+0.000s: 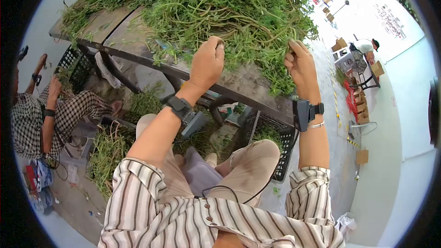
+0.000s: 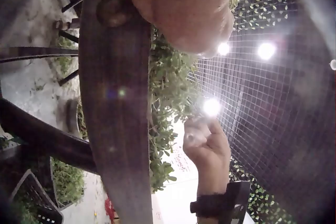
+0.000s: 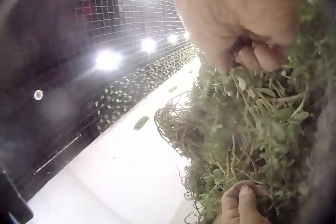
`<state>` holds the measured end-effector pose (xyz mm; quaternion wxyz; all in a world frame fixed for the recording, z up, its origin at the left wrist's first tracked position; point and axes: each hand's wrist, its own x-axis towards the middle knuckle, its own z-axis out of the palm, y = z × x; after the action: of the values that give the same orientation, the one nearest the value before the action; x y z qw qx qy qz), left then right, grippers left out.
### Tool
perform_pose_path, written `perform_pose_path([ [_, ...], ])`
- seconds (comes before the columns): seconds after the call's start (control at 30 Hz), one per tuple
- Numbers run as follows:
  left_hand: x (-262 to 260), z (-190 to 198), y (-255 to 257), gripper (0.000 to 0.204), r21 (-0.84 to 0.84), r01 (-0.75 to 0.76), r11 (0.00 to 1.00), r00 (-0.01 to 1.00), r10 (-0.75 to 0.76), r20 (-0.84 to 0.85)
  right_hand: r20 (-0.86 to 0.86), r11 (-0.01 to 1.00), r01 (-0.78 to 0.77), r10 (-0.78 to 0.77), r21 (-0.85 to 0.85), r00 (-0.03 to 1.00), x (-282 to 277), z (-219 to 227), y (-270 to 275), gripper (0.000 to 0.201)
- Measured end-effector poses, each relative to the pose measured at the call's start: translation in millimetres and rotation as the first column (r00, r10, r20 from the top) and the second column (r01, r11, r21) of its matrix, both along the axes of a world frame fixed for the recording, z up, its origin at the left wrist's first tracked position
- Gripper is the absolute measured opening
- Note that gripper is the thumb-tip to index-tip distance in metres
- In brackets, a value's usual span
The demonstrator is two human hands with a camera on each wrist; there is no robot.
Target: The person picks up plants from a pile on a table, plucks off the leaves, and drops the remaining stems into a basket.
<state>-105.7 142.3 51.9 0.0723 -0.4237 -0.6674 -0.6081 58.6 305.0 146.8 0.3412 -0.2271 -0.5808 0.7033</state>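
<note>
A broad heap of leafy green plants with long pale stems [image 1: 220, 14] covers much of the wooden table [image 1: 124, 34]. My left hand [image 1: 207, 64] is over the table's near edge, fingers curled and thumb pressed to the index finger; no stem shows between them. To its right my right hand [image 1: 303, 66] is at the heap's right front, with bent fingers and the fingertips close together right at the greens. In the right wrist view, stems [image 3: 247, 98] lie directly below the right hand's fingertips; whether they pinch one I cannot tell.
Below the table stand black crates [image 1: 287, 149] with greens. More greens [image 1: 110, 156] are piled at lower left, beside a seated person in a checked garment [image 1: 36, 124]. Another person in white [image 1: 365, 46] is at far right, near cardboard boxes [image 1: 362, 110].
</note>
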Motion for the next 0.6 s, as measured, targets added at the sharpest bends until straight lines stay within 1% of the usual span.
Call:
perform_pose_path([
  [0.1, 0, -1, 1, 0.014, -0.038, -0.011, 0.999, 1.000, 0.011, 0.006, 0.019, 1.000, 0.016, -0.016, 0.006, 1.000, 12, -3, -4, 0.011],
  [0.13, 0, -1, 1, 0.013, -0.022, -0.031, 0.999, 1.000, 0.031, -0.007, 0.017, 1.000, 0.019, -0.019, 0.009, 1.000, 15, -3, -7, 0.011],
  [0.2, 0, -1, 1, 0.013, -0.031, -0.020, 0.999, 1.000, 0.020, -0.006, 0.034, 0.998, 0.047, -0.045, -0.050, 0.998, 17, -6, -13, 0.011],
  [0.23, 0, -2, 1, 0.013, -0.044, -0.011, 0.999, 1.000, 0.010, -0.002, 0.032, 0.998, 0.045, -0.044, -0.048, 0.999, 17, -9, -13, 0.011],
  [0.3, 1, -1, 2, 0.012, -0.033, -0.026, 0.999, 0.999, 0.025, -0.028, 0.019, 0.994, -0.054, 0.056, -0.095, 0.998, 17, -19, -13, 0.016],
  [0.33, 1, -1, 2, 0.012, -0.024, -0.039, 0.999, 0.998, 0.038, -0.050, 0.028, 0.990, -0.052, 0.056, -0.130, 0.998, 15, -23, -14, 0.015],
  [0.37, 1, -1, 2, 0.012, -0.025, -0.043, 0.999, 0.998, 0.042, -0.054, 0.024, 0.990, -0.057, 0.060, -0.131, 0.998, 13, -27, -14, 0.015],
  [0.43, 2, -1, 3, 0.011, -0.035, -0.041, 0.999, 0.998, 0.039, -0.045, 0.004, 0.978, -0.067, 0.069, -0.198, 0.998, 6, -33, -17, 0.013],
  [0.47, 2, -2, 3, 0.011, -0.034, -0.046, 0.998, 0.998, 0.044, -0.049, 0.023, 0.973, -0.037, 0.043, -0.229, 0.999, 3, -35, -18, 0.010],
  [0.5, 2, -1, 2, 0.012, -0.040, -0.040, 0.998, 0.998, 0.038, -0.044, 0.019, 0.973, -0.043, 0.049, -0.228, 0.999, 1, -36, -18, 0.010],
  [0.57, 2, 0, 2, 0.012, -0.045, -0.040, 0.998, 0.998, 0.038, -0.046, -0.015, 0.952, -0.085, 0.084, -0.295, 0.996, -5, -39, -18, 0.011],
  [0.6, 1, -1, 3, 0.012, -0.048, -0.038, 0.998, 0.999, 0.036, -0.041, -0.021, 0.952, -0.091, 0.089, -0.294, 0.996, -8, -39, -19, 0.011],
])
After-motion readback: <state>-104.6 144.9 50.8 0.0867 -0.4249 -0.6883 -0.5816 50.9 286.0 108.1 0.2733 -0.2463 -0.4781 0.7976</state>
